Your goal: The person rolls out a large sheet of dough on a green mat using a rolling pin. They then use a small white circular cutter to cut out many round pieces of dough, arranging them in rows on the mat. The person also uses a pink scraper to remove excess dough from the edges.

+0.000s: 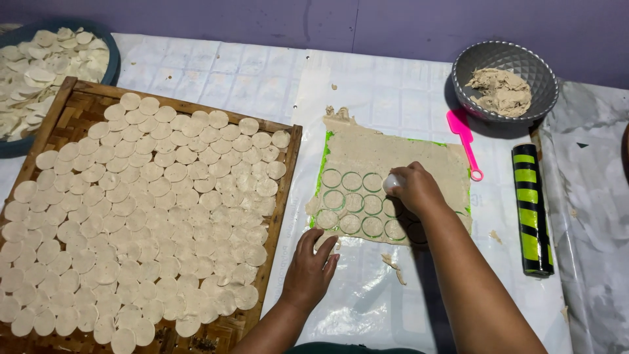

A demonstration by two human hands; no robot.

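Dough sheet (393, 154), cutter (391, 181) under right fingers (401, 183)

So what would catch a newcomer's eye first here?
The woven tray at left, packed with pale dough discs. Beside it, the dough sheet on a green mat shows cut circles; the right hand presses a small cutter there, the left hand rests at its near edge.

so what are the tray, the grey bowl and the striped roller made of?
Tray: woven bamboo strips in a wooden frame, matt, by the plaited pattern. Grey bowl: likely moulded plastic, faceted and slightly glossy. Striped roller: smooth, glossy black and green outside, probably plastic or a wrap; core not visible.
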